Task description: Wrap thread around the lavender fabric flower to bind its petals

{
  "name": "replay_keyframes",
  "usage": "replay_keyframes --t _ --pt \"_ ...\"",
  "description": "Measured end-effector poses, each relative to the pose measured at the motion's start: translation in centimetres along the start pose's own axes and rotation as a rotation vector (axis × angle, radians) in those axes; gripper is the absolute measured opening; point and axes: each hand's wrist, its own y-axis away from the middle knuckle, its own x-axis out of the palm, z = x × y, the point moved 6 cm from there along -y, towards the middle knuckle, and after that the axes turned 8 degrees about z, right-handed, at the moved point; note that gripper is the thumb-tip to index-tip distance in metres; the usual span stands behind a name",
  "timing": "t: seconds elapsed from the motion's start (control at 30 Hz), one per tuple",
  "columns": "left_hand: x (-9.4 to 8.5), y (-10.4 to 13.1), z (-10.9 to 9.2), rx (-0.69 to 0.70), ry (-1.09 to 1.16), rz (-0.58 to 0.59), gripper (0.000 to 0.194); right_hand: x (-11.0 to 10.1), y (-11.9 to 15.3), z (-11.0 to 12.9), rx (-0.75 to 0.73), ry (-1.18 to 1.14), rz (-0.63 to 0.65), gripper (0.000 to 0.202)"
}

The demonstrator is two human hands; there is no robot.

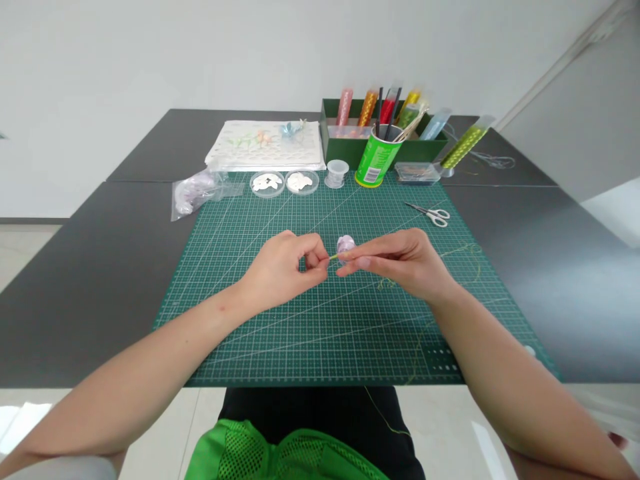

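Observation:
Over the middle of the green cutting mat (280, 333), my left hand (295, 263) pinches one end of a thin green stem (334, 257). My right hand (400, 260) has its fingers nearly straight, thumb and fingertips close around the stem's other end. A small pale purple flower (345, 244) shows just behind the right fingertips; whether it joins the stem is hidden. Fine yellow-green thread (386, 284) lies on the mat below my right hand and trails towards the front edge.
White-handled scissors (438, 216) lie right of centre. Behind are two dishes of white pieces (267, 184), a clear spool (337, 173), a green can (379, 157) with sticks, a dark green box (340, 148), a white stack (265, 160) and a plastic bag (193, 193).

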Motion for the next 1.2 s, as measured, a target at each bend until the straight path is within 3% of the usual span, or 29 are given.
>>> replay_keyframes --t 0.33,0.53,0.7,1.2 --pt "1.7 0.5 -1.2 0.134 -0.14 0.155 0.012 -0.6 -0.3 -0.6 0.016 0.073 -0.211 0.016" --pt "1.9 0.8 -2.0 0.211 -0.162 0.169 0.015 -0.6 -0.6 -1.6 0.099 0.063 -0.208 0.019" --pt "1.7 0.9 -2.3 0.257 -0.13 0.152 0.014 -0.6 -0.8 -3.0 0.158 -0.084 -0.153 0.023" --pt "2.1 0.8 -2.3 0.232 -0.047 0.211 0.015 0.2 -1.0 -3.8 0.169 -0.205 -0.077 0.019"
